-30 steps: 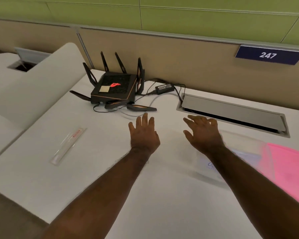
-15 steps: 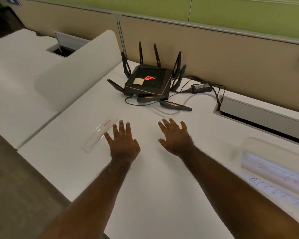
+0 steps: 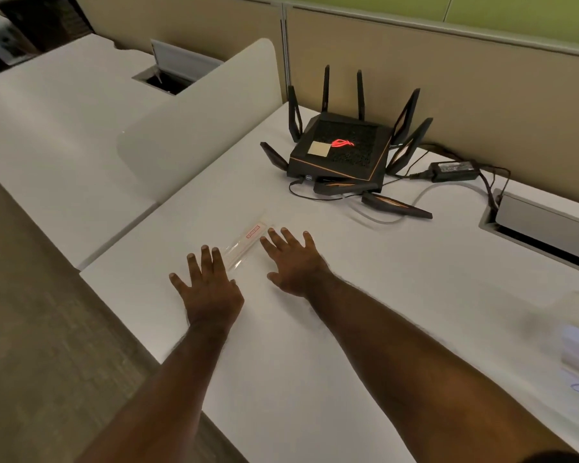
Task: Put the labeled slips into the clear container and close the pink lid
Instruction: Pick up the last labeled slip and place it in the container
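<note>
A long clear slip with a red label (image 3: 246, 243) lies flat on the white desk (image 3: 331, 345), running diagonally between my two hands. My left hand (image 3: 208, 289) is spread palm down, its fingertips at the slip's near end. My right hand (image 3: 296, 262) is also spread flat, its fingertips just right of the slip's labelled end. Neither hand holds anything. The clear container (image 3: 575, 332) shows only as a blurred shape at the right edge, with handwritten slips inside it. The pink lid is out of view.
A black router (image 3: 343, 158) with upright antennas stands at the back of the desk, its cables and power brick (image 3: 453, 170) trailing right to a cable hatch (image 3: 545, 222). A white divider panel (image 3: 201, 118) rises on the left. The desk edge drops to carpet at the lower left.
My view and both hands have swung left across the desk. The hands now flank the red-labelled slip, and the container and pink lid have slid to or past the right edge.
</note>
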The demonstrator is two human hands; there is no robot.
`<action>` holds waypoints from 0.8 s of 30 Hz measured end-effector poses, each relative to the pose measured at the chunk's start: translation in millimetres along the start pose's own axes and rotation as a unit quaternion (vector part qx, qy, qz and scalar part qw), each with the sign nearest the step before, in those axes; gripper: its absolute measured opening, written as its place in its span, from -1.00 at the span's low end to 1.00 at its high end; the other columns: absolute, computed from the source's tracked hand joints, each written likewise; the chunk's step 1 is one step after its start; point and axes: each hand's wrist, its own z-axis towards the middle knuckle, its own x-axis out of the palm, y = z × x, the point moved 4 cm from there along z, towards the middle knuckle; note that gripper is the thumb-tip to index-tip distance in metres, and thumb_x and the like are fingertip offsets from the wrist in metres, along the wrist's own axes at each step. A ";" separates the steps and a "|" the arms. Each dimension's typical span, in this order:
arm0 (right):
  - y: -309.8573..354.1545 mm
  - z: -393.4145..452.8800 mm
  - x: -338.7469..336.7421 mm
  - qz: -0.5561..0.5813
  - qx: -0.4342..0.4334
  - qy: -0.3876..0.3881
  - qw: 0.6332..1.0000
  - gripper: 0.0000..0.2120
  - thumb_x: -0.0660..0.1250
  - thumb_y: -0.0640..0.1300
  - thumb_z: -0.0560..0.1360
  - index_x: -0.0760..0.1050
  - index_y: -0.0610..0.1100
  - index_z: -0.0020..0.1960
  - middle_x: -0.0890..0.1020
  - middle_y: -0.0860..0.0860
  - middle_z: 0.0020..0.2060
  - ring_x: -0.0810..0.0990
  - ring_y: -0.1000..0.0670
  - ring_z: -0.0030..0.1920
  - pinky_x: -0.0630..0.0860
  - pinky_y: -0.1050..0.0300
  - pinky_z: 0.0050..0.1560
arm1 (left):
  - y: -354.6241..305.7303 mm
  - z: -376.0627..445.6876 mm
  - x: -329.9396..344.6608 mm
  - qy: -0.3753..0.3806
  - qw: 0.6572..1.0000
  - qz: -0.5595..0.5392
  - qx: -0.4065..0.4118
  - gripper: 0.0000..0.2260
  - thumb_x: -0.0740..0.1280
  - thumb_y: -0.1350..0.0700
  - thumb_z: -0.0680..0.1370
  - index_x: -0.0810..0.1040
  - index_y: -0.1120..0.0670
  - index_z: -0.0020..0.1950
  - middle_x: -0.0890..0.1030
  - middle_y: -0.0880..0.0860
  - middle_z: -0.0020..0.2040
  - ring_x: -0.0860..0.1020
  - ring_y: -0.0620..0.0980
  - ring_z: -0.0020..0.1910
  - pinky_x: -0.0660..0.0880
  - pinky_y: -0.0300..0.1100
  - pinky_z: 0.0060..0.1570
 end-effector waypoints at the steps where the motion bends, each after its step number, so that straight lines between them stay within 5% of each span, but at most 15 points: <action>1: 5.8 5.1 -0.2 0.005 -0.007 0.005 1.000 -0.27 0.13 0.16 0.57 -0.18 0.00 0.57 -0.13 0.00 0.58 -0.13 -0.08 0.57 -0.10 -0.28 0.49 | 3.9 1.9 0.9 0.001 1.000 -0.002 0.003 -0.35 0.28 -0.02 0.52 0.17 0.16 0.55 0.21 0.16 0.56 0.12 0.25 0.54 0.04 0.43 0.38; 7: 31.4 24.4 0.0 0.021 -0.027 0.024 0.999 -0.28 0.15 0.10 0.59 -0.16 -0.03 0.58 -0.12 -0.01 0.58 -0.10 -0.09 0.57 -0.01 -0.26 0.49 | 21.9 15.8 10.3 -0.016 1.000 -0.021 -0.005 -0.47 0.40 0.08 0.48 0.41 0.15 0.43 0.59 0.19 0.23 0.43 0.24 0.36 0.07 0.44 0.33; 11: 39.7 28.1 3.1 0.028 -0.024 0.034 0.999 -0.29 0.17 0.08 0.59 -0.14 -0.04 0.58 -0.10 -0.01 0.58 -0.06 -0.12 0.57 0.04 -0.29 0.47 | 22.0 24.5 3.6 -0.040 0.996 -0.083 -0.008 -0.71 0.23 0.17 0.55 0.58 0.09 0.23 0.67 0.17 -0.01 0.59 0.23 0.05 0.27 0.30 0.30; 15: 36.2 25.9 0.7 0.035 -0.021 0.021 0.999 -0.29 0.20 -0.02 0.59 -0.14 -0.01 0.58 -0.10 -0.01 0.58 -0.06 -0.11 0.57 0.06 -0.29 0.47 | 19.2 28.2 -5.4 0.028 0.979 -0.200 -0.040 -0.72 0.21 0.14 0.58 0.55 -0.03 0.25 0.64 0.05 0.14 0.57 0.11 0.12 0.34 0.01 0.19; 24: -24.4 -10.5 -30.1 0.016 0.005 -0.079 0.997 -0.23 0.21 -0.34 0.53 -0.08 0.07 0.57 -0.03 0.03 0.58 -0.04 -0.07 0.57 0.11 -0.25 0.43 | -10.7 11.2 -48.3 0.181 0.814 -0.552 -0.025 -0.80 0.28 0.27 0.55 0.63 0.14 0.12 0.69 0.05 -0.12 0.58 0.01 -0.06 0.44 -0.24 -0.06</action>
